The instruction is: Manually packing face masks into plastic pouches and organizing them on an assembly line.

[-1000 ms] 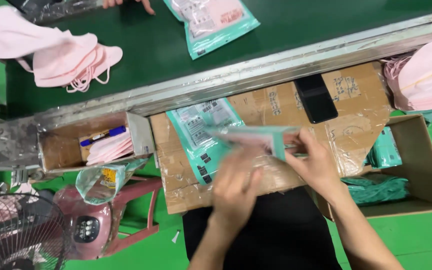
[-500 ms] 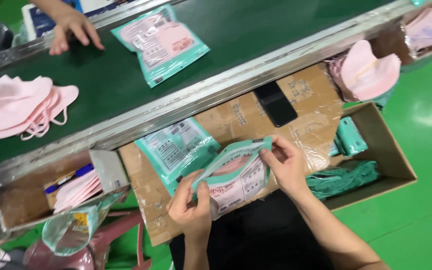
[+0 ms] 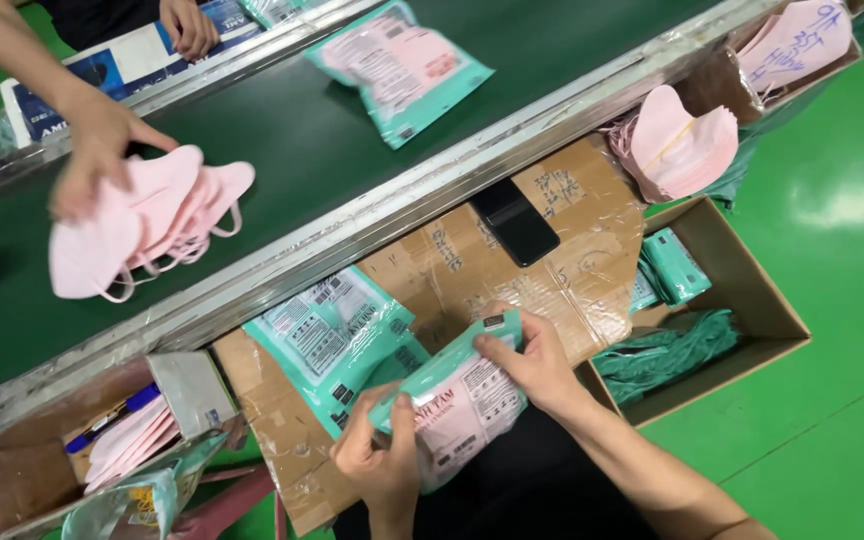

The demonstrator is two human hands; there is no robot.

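Note:
My left hand (image 3: 380, 458) and my right hand (image 3: 530, 362) both grip a teal plastic pouch (image 3: 457, 400) with pink masks inside, held over the cardboard work board (image 3: 472, 265). The left hand pinches its lower left corner, the right hand its upper right edge. A stack of flat teal pouches (image 3: 327, 335) lies on the board just left of it. A black phone (image 3: 514, 221) rests on the board beyond.
A green conveyor belt (image 3: 332, 150) carries a filled pouch (image 3: 397, 65) and a pile of pink masks (image 3: 142, 225) touched by another person's hand (image 3: 92, 150). Pink masks (image 3: 677, 140) lie at right, an open box (image 3: 752, 290) of teal bags below, a small box with masks (image 3: 122, 435) at left.
The view shifted and came closer. My hands have turned the pouch and drawn it nearer to me. Another person's hand now reaches onto the pink masks on the belt.

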